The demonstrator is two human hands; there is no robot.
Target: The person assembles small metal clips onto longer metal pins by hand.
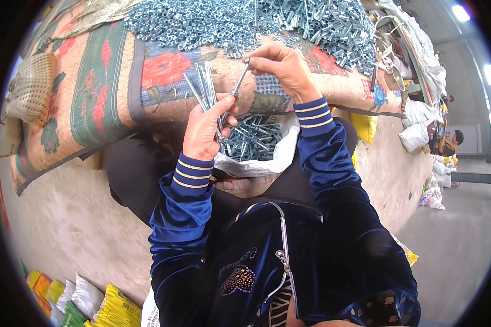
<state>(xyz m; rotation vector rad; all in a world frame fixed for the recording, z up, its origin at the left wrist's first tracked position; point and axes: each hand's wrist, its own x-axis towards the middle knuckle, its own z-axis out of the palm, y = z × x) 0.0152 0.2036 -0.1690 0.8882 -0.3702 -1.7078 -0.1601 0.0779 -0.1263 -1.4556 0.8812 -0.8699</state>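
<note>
My left hand is closed around a bundle of thin silvery metal rods, their ends fanning up past the thumb. Between its thumb and forefinger sits the lower end of a single bolt, tilted up to the right, with a small dark ring or nut around it. My right hand pinches that bolt's upper end with thumb and fingertips; the fingers partly hide the tip. Below both hands, a white sack between my legs holds many assembled bolts.
A heap of nuts and a pile of metal sleeves lie on a flowered quilt ahead. To the left is a woven basket-like cover. Yellow bags stand at lower left; another person sits far right.
</note>
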